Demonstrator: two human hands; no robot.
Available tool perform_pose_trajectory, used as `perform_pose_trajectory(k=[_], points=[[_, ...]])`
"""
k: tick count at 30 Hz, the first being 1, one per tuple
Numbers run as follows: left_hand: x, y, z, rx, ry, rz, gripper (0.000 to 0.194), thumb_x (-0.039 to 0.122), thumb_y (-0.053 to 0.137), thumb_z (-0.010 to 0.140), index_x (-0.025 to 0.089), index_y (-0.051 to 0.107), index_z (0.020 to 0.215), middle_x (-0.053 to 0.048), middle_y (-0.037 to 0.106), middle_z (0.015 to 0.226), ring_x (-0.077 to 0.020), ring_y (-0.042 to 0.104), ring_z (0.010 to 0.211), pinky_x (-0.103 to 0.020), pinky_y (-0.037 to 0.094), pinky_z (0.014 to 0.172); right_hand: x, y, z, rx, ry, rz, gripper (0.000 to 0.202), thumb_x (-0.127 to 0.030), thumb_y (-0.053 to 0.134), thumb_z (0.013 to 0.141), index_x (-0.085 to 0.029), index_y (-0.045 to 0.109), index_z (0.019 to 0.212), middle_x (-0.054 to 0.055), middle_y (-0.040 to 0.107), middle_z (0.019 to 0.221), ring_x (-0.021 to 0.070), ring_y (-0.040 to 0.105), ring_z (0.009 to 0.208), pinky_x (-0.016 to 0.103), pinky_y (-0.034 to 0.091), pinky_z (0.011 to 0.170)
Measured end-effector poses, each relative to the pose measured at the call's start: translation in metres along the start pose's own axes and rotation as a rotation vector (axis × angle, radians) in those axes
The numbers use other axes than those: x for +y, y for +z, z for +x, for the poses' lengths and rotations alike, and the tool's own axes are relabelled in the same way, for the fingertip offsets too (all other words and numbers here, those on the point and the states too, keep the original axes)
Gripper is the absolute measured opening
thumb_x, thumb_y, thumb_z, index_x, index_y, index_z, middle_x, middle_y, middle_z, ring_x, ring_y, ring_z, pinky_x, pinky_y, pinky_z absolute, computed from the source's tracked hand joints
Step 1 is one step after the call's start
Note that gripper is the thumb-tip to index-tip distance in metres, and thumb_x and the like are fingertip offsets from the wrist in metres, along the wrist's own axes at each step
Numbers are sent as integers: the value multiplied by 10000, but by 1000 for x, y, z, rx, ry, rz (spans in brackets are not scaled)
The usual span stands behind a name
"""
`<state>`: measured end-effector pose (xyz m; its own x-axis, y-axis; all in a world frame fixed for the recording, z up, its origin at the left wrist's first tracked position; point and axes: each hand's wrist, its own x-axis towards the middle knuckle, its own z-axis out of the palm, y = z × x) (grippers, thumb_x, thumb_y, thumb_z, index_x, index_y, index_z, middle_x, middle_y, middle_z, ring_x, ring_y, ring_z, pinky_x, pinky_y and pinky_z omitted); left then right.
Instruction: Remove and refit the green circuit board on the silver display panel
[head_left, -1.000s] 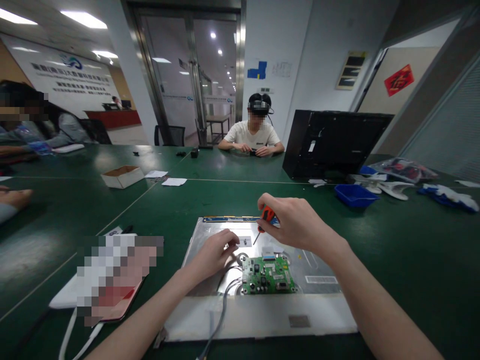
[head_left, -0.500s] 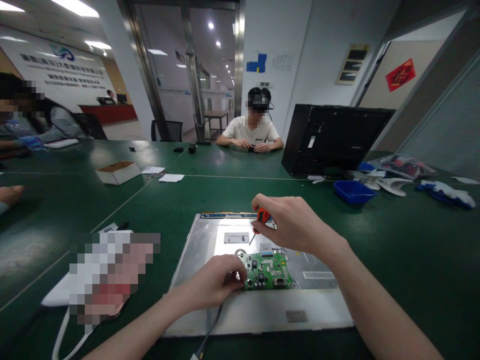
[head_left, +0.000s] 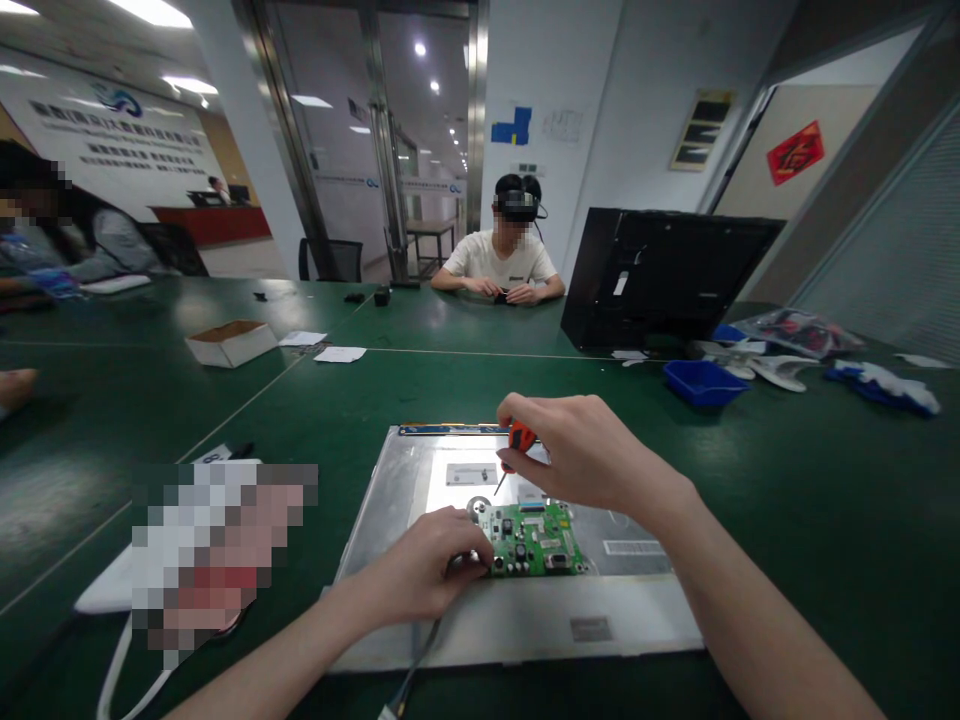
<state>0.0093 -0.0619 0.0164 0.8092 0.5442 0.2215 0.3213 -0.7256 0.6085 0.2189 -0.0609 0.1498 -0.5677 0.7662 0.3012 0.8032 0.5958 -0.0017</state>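
Right hand grips a partly hidden orange-and-black screwdriver; left hand, hold indeterminable, obscures one corner of a green circuit board.

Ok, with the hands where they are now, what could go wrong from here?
1. The screwdriver in the right hand points down near the upper-left corner of the green circuit board; a slip might scratch it.
2. The left hand, at the board's left edge, could get jabbed.
3. The cable emerging below that hand might get tugged.
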Motion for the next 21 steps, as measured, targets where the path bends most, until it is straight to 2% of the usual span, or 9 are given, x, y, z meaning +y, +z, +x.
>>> perform_pose_trajectory(k=[6, 11, 21], points=[[2, 0, 2, 16, -40, -49, 129, 90, 548, 808, 180, 637, 834, -15, 645, 784, -159, 549, 758, -259, 390, 678, 1, -12, -8, -5, -11, 97, 166, -312, 582, 849, -222, 502, 963, -24, 642, 779, 130, 541, 630, 250, 291, 552], [2, -1, 2, 20, -100, -74, 81, 125, 602, 796, 181, 646, 835, -12, 625, 775, -158, 535, 736, -260, 392, 668, -6, -20, -13, -65, -64, 199, 195, -262, 613, 829, -223, 514, 992, -33, 644, 785, 119, 547, 656, 244, 313, 583], [-1, -4, 2, 3, -90, -55, 76, 165, 669, 780, 180, 643, 851, -8, 570, 800, -159, 510, 760, -253, 373, 646, -10, -20, -11, -115, -88, 194, 181, -263, 632, 815, -215, 526, 954, -28, 643, 793, 113, 515, 629, 240, 294, 563]])
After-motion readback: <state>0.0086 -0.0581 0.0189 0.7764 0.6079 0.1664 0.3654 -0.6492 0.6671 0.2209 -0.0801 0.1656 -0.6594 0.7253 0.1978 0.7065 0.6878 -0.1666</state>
